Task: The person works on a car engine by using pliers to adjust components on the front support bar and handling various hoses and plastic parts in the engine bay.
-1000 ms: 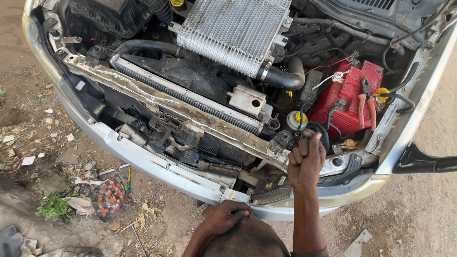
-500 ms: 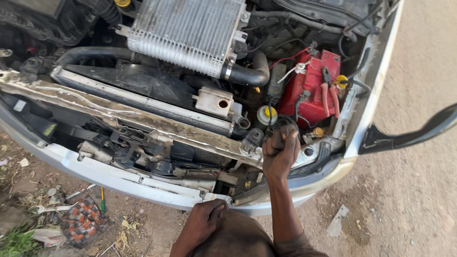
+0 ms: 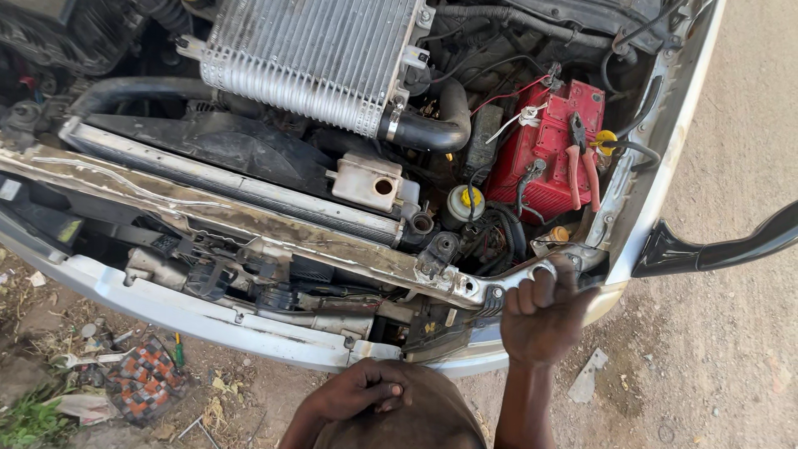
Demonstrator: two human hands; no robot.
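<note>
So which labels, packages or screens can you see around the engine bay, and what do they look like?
No screens or packages.
Small yellow-green sticker: left end of the front panel, on black plastic, roughly rectangular.
Pale label patch: far left edge, whitish, squarish.
Red battery: right of the bay, any label too blurred to tell.

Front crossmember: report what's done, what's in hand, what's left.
Done: nothing that shows. In hand: the right hand grips a spanner on a bolt at the front crossmember. The left hand rests on the knee. Left: that bolt remains seated; red pliers lie unused on the red battery.
</note>
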